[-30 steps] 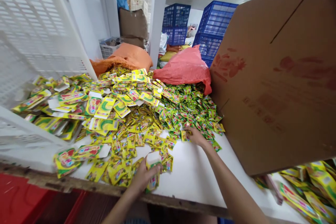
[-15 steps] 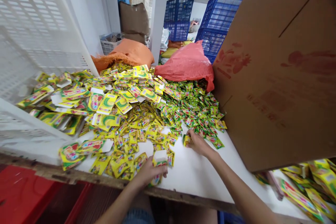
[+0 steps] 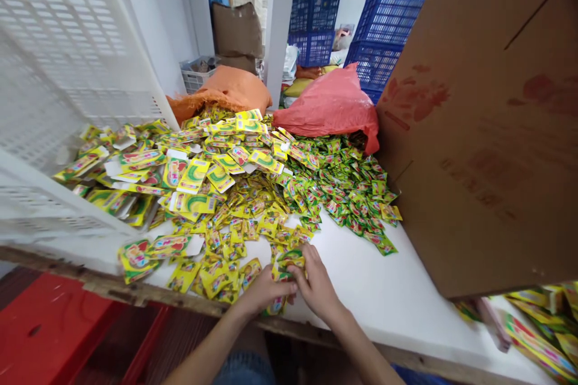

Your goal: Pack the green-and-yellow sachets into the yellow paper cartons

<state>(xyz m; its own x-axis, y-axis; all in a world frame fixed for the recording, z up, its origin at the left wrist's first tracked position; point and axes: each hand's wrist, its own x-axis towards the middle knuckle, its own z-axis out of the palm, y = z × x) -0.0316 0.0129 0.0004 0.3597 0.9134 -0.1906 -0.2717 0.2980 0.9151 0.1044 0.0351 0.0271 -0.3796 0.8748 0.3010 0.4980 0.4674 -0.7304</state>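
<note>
Small bunch of yellow-green sachets [image 3: 289, 260] pinched just below frame centre, gathered edge to edge, probably so as to square up into one neat stack. Left hand [image 3: 264, 293] curled around the lower end of the bunch, fingers closed on it; right hand [image 3: 318, 286] meeting it from the right, fingertips clasped on the upper end. Both hands touching each other over the near edge of the white tabletop [image 3: 361, 289], bunch lifted only slightly clear of the surface.

Just left of the hands and above them, loose sachets [image 3: 253, 216] spread in a wide heap, within easy reach for picking. Further up and left, larger flat cartons [image 3: 194, 175] of the same colours, spilling toward the white plastic crate [image 3: 58, 72] tilted at upper left. Greener sachets [image 3: 347, 186] heaped right of centre, against the big cardboard box [image 3: 487, 132] filling the right side. Behind the heap, an orange sack [image 3: 226, 91] and a red sack [image 3: 332, 105]; blue crates [image 3: 383, 30] stacked at the top. More cartons [image 3: 542, 337] at lower right, under the box.
</note>
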